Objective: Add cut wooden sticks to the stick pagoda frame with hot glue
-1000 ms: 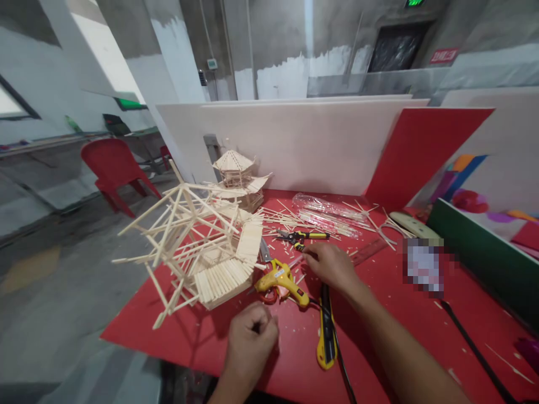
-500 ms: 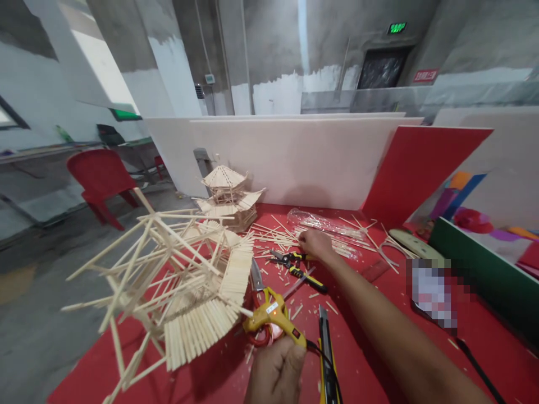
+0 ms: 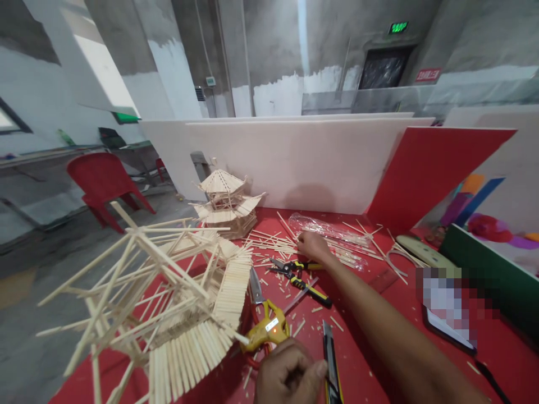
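My left hand is at the bottom centre, fingers curled over the handle end of a yellow hot glue gun; the handle is hidden beneath it. Red-handled scissors lie partly under the gun. My right hand reaches to the back of the table, fingers pinched among thin wooden sticks; a tilted stick meets its fingertips. Black-and-yellow pliers lie just below that hand. To the left stands a large open wooden-stick frame with a slatted roof edge.
A smaller stick pagoda stands behind. A utility knife lies right of my left hand. Clear plastic wrapping covers some sticks. A phone lies at the right, near a green board. Stick scraps dot the red table.
My view has shifted slightly. My left hand has moved a little to the right and now covers the glue gun's handle. My right hand stays among the sticks.
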